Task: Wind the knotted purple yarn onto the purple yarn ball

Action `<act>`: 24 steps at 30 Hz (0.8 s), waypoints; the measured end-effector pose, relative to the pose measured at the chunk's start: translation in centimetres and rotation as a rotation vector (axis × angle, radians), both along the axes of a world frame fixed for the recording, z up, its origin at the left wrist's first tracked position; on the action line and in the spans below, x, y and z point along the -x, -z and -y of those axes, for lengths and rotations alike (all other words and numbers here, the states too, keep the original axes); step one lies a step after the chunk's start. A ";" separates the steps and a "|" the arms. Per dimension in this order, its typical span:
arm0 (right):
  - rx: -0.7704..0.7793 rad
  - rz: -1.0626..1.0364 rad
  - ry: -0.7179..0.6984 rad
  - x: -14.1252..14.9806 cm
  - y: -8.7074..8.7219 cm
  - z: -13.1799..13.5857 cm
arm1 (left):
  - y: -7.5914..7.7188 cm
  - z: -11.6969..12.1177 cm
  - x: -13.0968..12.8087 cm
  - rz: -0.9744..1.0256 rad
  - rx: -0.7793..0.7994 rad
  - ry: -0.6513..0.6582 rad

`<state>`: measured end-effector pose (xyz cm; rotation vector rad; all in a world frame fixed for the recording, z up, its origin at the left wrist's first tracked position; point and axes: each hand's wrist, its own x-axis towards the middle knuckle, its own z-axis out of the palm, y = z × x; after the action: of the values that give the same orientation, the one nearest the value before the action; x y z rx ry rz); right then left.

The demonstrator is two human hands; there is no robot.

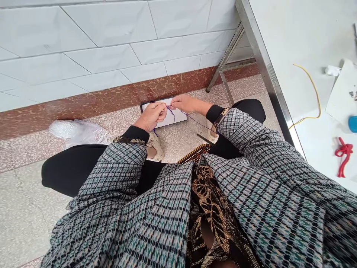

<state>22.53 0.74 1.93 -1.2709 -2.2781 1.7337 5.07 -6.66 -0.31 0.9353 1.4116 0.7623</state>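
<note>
My left hand (153,114) and my right hand (184,104) are close together over a white board with a dark rim (181,116) on the floor. Both pinch a thin purple cord (172,112), which spans the small gap between my fingertips. One length dangles in front of the board. Another strand runs from my right hand down toward my lap, and a purple bit hangs below my left hand. Any knot between the fingers is too small to make out.
On the floor at left lies a clear plastic bag with white cord (75,131). A metal-legged white table (315,149) at right carries a yellow cord (318,97), a red knotted cord (343,152) and a blue round item (353,124). A tiled wall (111,29) stands ahead.
</note>
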 end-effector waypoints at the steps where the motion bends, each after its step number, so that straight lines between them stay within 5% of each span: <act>1: -0.006 0.020 0.006 0.0 -0.2 0.0 | -0.1 0.0 -0.1 0.005 0.019 0.014; 6: -0.036 0.145 0.066 0.0 -0.6 -0.1 | 0.3 -0.1 0.2 -0.030 -0.002 0.034; 14: 0.239 0.084 0.098 -0.1 -1.6 0.9 | 0.5 -0.4 0.5 -0.388 -0.129 0.092; 19: 0.072 0.189 0.053 0.2 -1.4 0.6 | 0.2 -0.4 0.4 -0.389 -0.134 0.105; 24: -0.052 0.228 0.157 0.2 -0.7 0.1 | 1.3 -0.5 0.7 -0.233 0.015 -0.031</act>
<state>22.29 0.68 2.63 -1.6635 -2.2448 1.5396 4.36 -6.18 -1.63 1.0173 1.6356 0.6806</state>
